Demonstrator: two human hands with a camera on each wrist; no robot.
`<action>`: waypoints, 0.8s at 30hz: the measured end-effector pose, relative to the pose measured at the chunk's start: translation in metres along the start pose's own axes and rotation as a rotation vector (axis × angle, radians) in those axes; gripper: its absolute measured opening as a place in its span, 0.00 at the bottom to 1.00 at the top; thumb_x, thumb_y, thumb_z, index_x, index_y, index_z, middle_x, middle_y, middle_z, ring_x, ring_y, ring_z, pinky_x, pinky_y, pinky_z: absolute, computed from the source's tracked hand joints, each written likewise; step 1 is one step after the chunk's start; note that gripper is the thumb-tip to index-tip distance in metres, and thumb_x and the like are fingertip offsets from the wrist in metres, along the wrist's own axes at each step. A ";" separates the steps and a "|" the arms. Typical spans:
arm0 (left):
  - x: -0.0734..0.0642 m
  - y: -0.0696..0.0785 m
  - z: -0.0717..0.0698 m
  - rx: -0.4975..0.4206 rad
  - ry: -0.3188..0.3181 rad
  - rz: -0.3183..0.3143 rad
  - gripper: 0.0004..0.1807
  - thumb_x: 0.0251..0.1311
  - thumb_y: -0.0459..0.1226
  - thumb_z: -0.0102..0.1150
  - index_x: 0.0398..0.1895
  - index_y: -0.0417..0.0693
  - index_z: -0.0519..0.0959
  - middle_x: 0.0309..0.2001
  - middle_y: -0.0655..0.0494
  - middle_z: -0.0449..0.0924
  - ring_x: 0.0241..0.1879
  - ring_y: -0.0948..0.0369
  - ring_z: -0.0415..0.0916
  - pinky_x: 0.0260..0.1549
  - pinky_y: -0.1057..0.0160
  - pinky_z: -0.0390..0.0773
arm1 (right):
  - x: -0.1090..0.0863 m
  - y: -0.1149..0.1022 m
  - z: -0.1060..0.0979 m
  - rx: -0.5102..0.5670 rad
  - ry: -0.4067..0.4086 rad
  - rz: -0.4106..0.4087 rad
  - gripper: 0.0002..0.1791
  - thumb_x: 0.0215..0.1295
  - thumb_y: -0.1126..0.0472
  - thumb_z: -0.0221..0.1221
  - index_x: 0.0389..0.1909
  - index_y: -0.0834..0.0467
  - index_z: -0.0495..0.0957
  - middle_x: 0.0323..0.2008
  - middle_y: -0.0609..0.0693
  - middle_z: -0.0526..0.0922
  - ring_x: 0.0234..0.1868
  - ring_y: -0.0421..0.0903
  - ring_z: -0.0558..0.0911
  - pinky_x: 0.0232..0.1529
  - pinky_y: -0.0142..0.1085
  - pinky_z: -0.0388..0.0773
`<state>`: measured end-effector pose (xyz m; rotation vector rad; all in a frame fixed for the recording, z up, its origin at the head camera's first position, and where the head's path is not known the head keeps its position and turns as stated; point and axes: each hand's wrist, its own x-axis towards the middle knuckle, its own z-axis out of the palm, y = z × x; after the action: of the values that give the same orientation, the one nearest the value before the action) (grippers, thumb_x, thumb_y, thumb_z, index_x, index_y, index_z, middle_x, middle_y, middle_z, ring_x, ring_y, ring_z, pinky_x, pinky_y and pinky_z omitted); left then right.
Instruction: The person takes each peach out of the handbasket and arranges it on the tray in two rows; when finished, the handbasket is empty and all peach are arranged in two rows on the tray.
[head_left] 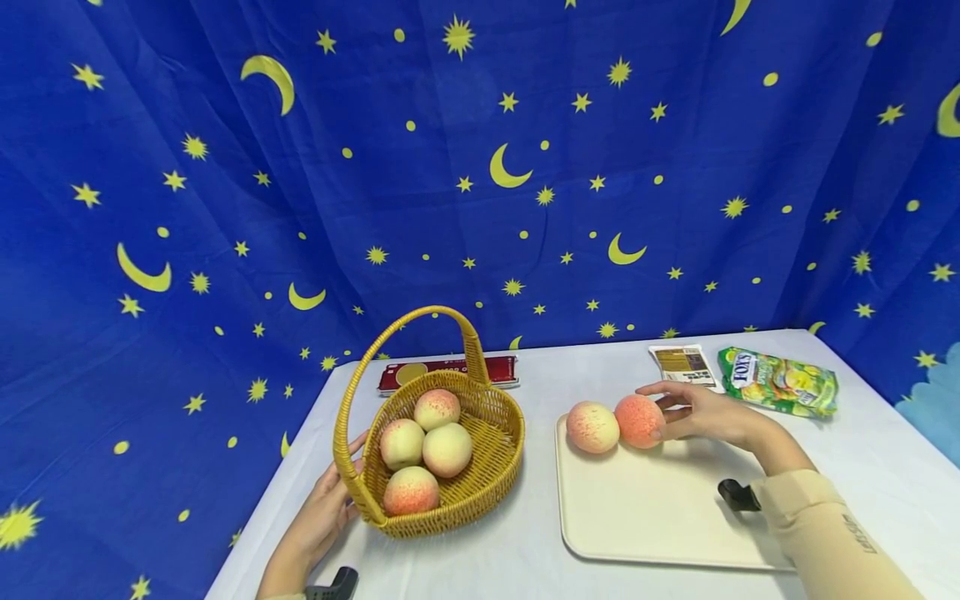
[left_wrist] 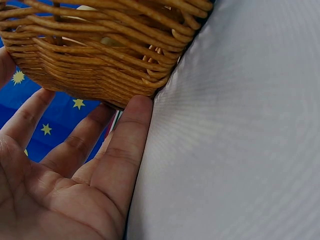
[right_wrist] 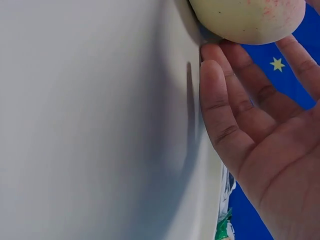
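In the head view my left hand (head_left: 322, 504) is at the left side of a yellow wicker basket (head_left: 487, 496) with a tall handle. Its outstretched fingers touch the woven wall (left_wrist: 100, 65) low down, as the left wrist view shows. Several peaches lie in the basket, one of them (head_left: 411, 490) near the front. My right hand (head_left: 708, 414) holds a reddish peach (head_left: 637, 421) from its right side, thumb in front and fingers behind. This peach sits at the back of a cream tray (head_left: 667, 517), close beside a paler peach (head_left: 592, 427).
Behind the basket lies a red flat package (head_left: 504, 371). At the back right are a small white-and-brown packet (head_left: 684, 367) and a green Fox's bag (head_left: 780, 382). A white cloth (head_left: 525, 575) covers the table, and a blue curtain (head_left: 450, 217) with moons and stars hangs behind.
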<state>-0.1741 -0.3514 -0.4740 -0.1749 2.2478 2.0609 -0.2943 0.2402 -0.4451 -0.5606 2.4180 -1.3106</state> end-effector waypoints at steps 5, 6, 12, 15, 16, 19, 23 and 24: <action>-0.001 0.000 -0.001 0.004 0.006 0.002 0.32 0.85 0.49 0.48 0.87 0.59 0.57 0.78 0.49 0.70 0.61 0.67 0.80 0.58 0.53 0.81 | 0.001 0.001 0.001 -0.022 0.007 -0.033 0.41 0.62 0.55 0.77 0.74 0.59 0.72 0.62 0.62 0.84 0.59 0.54 0.84 0.55 0.44 0.82; -0.001 0.000 -0.001 0.005 0.007 0.000 0.32 0.85 0.49 0.48 0.87 0.59 0.57 0.78 0.49 0.70 0.61 0.67 0.80 0.58 0.54 0.81 | 0.002 0.001 0.002 -0.018 0.008 -0.033 0.40 0.62 0.55 0.77 0.74 0.59 0.73 0.62 0.62 0.84 0.58 0.53 0.84 0.55 0.44 0.82; -0.001 0.000 -0.001 0.000 0.002 -0.001 0.32 0.85 0.49 0.48 0.87 0.60 0.57 0.81 0.42 0.65 0.61 0.67 0.79 0.58 0.53 0.82 | 0.001 0.002 0.002 -0.017 0.019 -0.030 0.39 0.62 0.55 0.77 0.73 0.58 0.73 0.61 0.61 0.84 0.57 0.51 0.84 0.54 0.43 0.82; -0.001 0.000 -0.001 -0.001 -0.005 -0.001 0.32 0.85 0.49 0.47 0.87 0.60 0.57 0.82 0.41 0.63 0.61 0.67 0.79 0.58 0.53 0.81 | -0.002 0.003 0.001 -0.039 0.030 -0.035 0.39 0.63 0.54 0.76 0.73 0.58 0.73 0.61 0.61 0.84 0.57 0.50 0.84 0.54 0.42 0.82; -0.001 0.000 0.000 -0.003 -0.007 0.000 0.32 0.85 0.49 0.47 0.87 0.60 0.57 0.82 0.41 0.62 0.61 0.67 0.79 0.58 0.53 0.81 | -0.002 0.003 0.001 -0.043 0.033 -0.035 0.39 0.63 0.54 0.76 0.73 0.58 0.73 0.61 0.61 0.84 0.57 0.50 0.84 0.54 0.43 0.81; 0.000 0.000 0.000 -0.006 -0.003 0.000 0.32 0.85 0.49 0.48 0.87 0.60 0.57 0.82 0.41 0.64 0.61 0.67 0.79 0.57 0.53 0.82 | -0.006 0.003 -0.001 -0.057 0.035 -0.034 0.38 0.64 0.54 0.76 0.72 0.58 0.73 0.61 0.61 0.84 0.57 0.50 0.84 0.54 0.43 0.81; 0.000 -0.001 0.000 -0.011 0.002 0.002 0.32 0.84 0.49 0.48 0.87 0.59 0.57 0.80 0.44 0.68 0.60 0.66 0.80 0.56 0.52 0.82 | -0.009 0.006 -0.005 -0.046 0.029 -0.025 0.38 0.64 0.54 0.75 0.73 0.58 0.73 0.61 0.60 0.84 0.58 0.50 0.83 0.54 0.42 0.81; 0.000 -0.001 0.000 -0.012 0.003 0.002 0.32 0.84 0.49 0.48 0.87 0.59 0.58 0.79 0.45 0.69 0.60 0.66 0.80 0.56 0.52 0.82 | -0.010 0.007 -0.006 -0.036 0.028 -0.023 0.38 0.64 0.54 0.75 0.73 0.58 0.73 0.60 0.60 0.84 0.58 0.50 0.83 0.53 0.42 0.82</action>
<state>-0.1741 -0.3515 -0.4748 -0.1765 2.2387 2.0773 -0.2896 0.2526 -0.4469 -0.5847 2.4696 -1.2942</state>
